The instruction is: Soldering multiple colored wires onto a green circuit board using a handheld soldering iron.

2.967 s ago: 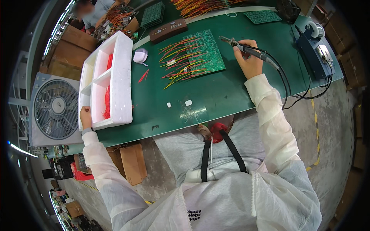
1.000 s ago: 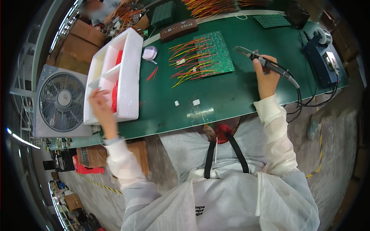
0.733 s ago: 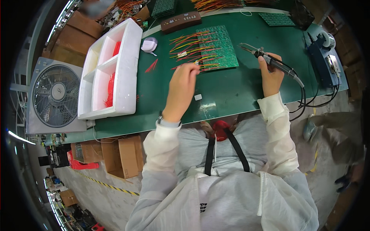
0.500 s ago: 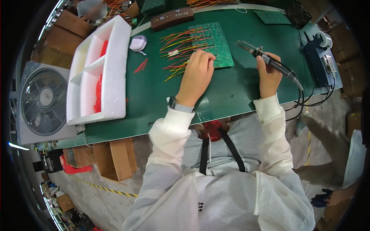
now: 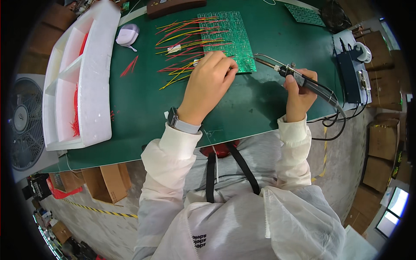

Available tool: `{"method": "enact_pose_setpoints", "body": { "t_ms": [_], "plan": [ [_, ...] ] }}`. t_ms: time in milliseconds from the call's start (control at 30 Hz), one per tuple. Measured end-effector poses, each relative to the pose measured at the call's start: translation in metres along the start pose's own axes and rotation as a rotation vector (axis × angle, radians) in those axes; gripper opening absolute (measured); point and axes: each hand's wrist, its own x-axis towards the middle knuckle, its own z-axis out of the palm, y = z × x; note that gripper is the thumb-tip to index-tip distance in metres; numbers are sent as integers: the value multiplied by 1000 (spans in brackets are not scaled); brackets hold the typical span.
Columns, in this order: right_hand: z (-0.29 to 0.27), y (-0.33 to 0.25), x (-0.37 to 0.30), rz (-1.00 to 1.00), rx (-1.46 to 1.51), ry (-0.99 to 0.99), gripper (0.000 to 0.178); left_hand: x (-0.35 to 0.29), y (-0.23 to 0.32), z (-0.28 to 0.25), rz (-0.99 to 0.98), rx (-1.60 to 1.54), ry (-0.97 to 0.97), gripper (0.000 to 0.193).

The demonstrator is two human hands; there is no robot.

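A green circuit board [image 5: 236, 39] lies on the table, with several red and yellow wires [image 5: 184, 41] running out from its left side. At the board's near edge my left hand [image 5: 208, 84] is closed, its fingertips pinched on a wire that they mostly hide. In my right hand [image 5: 300, 95] is a soldering iron [image 5: 299, 77], with a thin solder feed tube along its top. The iron's tip points left and reaches close to the board's near right corner; I cannot tell whether it touches anything. Small white pieces [image 5: 174, 49] lie among the wires.
A white foam box [image 5: 97, 86] with red wires in its compartments stands at the left, beside a fan [image 5: 21, 125]. A pale purple case [image 5: 128, 35] and loose red wires [image 5: 129, 67] lie nearby. The blue soldering station [image 5: 350, 76] with its solder spool [image 5: 363, 53] stands right; cables hang over the edge.
My view has shifted, moving the table's things leftward in the picture. The soldering iron has come closer to the board and my left fingers. Both hands keep their grip.
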Motion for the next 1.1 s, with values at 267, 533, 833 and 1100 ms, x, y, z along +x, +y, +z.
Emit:
{"method": "enact_pose_setpoints", "body": {
  "t_ms": [267, 533, 833, 1100],
  "plan": [
    [-3, -4, -2, 9, 8, -98, 24, -1, -2, 4, -61, -40, -16, 9],
    [-2, -3, -2, 56, -13, -103, 25, -2, -4, 7, -56, -17, 17, 12],
    [-2, -5, -2, 55, -8, -124, 27, -2, -4, 8, -43, 7, 28, 13],
    [-3, -4, -2, 38, -19, -148, 28, -2, -4, 8, -40, 33, 26, 13]
  ]
}}
